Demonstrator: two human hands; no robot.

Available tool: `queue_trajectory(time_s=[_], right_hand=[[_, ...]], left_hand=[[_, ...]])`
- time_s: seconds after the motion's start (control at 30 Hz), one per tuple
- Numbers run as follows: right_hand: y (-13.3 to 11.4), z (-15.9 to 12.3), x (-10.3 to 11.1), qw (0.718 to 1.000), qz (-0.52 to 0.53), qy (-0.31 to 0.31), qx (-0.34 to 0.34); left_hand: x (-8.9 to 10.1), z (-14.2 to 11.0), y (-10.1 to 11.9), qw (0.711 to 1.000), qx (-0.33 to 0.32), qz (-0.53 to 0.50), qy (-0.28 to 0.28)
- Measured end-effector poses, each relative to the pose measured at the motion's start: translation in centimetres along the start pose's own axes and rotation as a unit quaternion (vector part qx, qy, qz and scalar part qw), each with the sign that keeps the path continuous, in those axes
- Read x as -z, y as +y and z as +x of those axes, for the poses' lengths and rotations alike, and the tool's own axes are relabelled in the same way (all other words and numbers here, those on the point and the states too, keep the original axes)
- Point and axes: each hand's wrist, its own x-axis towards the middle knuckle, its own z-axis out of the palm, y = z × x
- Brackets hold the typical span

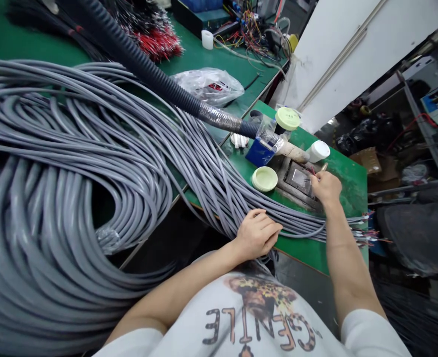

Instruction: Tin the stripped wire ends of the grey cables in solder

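Note:
My right hand [326,187] is closed in a pinch around thin wires [308,179], their tips pointing left over a square metal pot [299,177] with a shiny silvery surface. Part of what the fingers hold is hidden by the hand. My left hand [259,230] lies on the near edge of a bundle of grey cables [226,188], its fingers curled over them. Stripped coloured wire ends [369,235] stick out at the bundle's right end, below my right wrist. A ribbed black hose [159,82] ends in a pale nozzle [293,151] just behind the pot.
Big coils of grey cable [55,208] fill the left. Around the pot stand a pale green lid or dish [264,179], a white tub [318,150], a green-lidded jar [287,119] and a blue box [259,151]. A plastic bag [209,85] lies farther back.

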Motion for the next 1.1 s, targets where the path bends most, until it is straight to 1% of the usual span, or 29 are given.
queue_trajectory(time_s=[0.13, 0.3, 0.5, 0.7, 0.77, 0.87, 0.93, 1.0, 1.03, 1.07, 1.1], right_hand=[[-0.4, 0.4, -0.9, 1.0, 0.0, -0.008, -0.005], [-0.5, 0.6, -1.4, 1.0, -0.004, -0.026, -0.01], [-0.7, 0.6, -1.5, 0.999, -0.014, -0.034, -0.003], [-0.8, 0.6, -1.5, 1.0, -0.009, -0.025, 0.002], [-0.6, 0.6, -1.3, 1.0, 0.007, -0.019, -0.002], [-0.1, 0.0, -0.1, 0.996, 0.084, 0.019, 0.007], [0.1, -1.1, 1.4, 0.982, 0.173, 0.064, 0.032], [0.0, -2.7, 3.3, 0.955, 0.272, 0.103, 0.056], [-0.3, -3.7, 4.3, 0.938, 0.319, 0.116, 0.066], [-0.8, -4.7, 5.4, 0.922, 0.358, 0.124, 0.074], [-1.3, -5.8, 6.4, 0.908, 0.39, 0.127, 0.082]], left_hand=[[0.0, 0.0, 0.1, 1.0, 0.007, 0.0, -0.001], [0.1, 0.1, 0.1, 1.0, 0.01, 0.0, -0.007], [0.2, 0.1, 0.1, 1.0, 0.009, 0.0, -0.009], [0.1, 0.2, 0.2, 1.0, 0.007, 0.003, 0.0], [0.1, 0.2, 0.1, 1.0, 0.009, 0.003, 0.001], [0.1, 0.2, 0.2, 1.0, 0.008, 0.0, 0.005], [0.3, 0.3, 0.3, 1.0, 0.012, -0.011, 0.008], [0.4, 0.5, 0.6, 0.998, 0.032, -0.05, 0.017], [0.5, 0.7, 0.7, 0.994, 0.055, -0.086, 0.027], [0.5, 0.9, 0.8, 0.986, 0.089, -0.132, 0.043], [0.4, 1.3, 0.9, 0.97, 0.134, -0.191, 0.063]])
